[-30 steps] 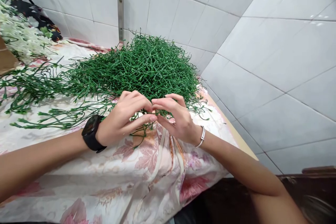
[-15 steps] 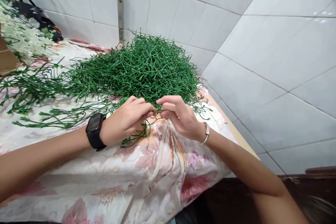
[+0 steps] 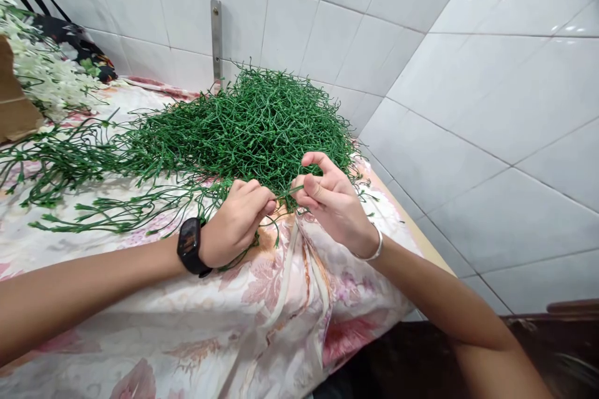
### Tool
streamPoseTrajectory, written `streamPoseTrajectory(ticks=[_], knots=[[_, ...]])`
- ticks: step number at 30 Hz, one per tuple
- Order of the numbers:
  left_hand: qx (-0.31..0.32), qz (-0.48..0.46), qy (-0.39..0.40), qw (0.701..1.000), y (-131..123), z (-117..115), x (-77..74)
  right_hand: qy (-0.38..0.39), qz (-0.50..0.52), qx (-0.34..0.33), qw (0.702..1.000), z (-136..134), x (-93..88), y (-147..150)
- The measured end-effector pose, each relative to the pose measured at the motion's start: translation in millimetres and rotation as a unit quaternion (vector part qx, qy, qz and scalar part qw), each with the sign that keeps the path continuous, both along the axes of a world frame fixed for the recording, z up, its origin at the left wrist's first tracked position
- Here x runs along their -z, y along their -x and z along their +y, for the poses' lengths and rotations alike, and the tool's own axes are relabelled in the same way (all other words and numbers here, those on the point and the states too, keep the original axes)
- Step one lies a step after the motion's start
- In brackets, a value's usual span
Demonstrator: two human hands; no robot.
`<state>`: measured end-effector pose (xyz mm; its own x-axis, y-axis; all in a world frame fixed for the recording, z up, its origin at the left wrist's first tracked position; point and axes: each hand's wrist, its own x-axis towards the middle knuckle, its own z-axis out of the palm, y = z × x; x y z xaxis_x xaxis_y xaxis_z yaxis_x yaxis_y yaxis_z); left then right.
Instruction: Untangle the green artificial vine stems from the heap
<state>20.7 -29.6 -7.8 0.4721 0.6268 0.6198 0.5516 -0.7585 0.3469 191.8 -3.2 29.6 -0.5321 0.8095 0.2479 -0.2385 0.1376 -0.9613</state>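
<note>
Thin green artificial stems form a big tangled pile (image 3: 276, 124) just beyond my hands. A green stem (image 3: 286, 192) runs between my two hands at the pile's near edge. My left hand (image 3: 241, 215), with a black watch on its wrist, is closed on one end of it. The thumb and fingers of my right hand (image 3: 330, 199) pinch the other end, with the index finger raised and bent. More stems hang below my left palm, partly hidden by it. Loose stems (image 3: 121, 209) lie spread to the left of the pile.
A floral cloth (image 3: 187, 324) covers the table. White artificial flowers (image 3: 51, 72) and a piece of brown cardboard (image 3: 16, 96) stand at the far left. Tiled walls (image 3: 468, 156) close in the back and right. A metal strip (image 3: 216, 40) is fixed to the back wall.
My hands have moved slightly apart, the right one going right and turning palm-up with its index finger lifting. More of the stem now shows between them. The view has shifted slightly.
</note>
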Motion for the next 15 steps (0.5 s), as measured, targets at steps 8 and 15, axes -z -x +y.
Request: streamPoseTrajectory(ticks=[8,15], knots=[[0.004,-0.066,0.001,0.998,-6,-2,2.0,-0.042,-0.008,0.040,0.998,-3,-14.2,0],[0.017,-0.088,-0.003,0.996,-6,-3,1.3,-0.109,-0.024,0.065,0.992,-2,-17.1,4]])
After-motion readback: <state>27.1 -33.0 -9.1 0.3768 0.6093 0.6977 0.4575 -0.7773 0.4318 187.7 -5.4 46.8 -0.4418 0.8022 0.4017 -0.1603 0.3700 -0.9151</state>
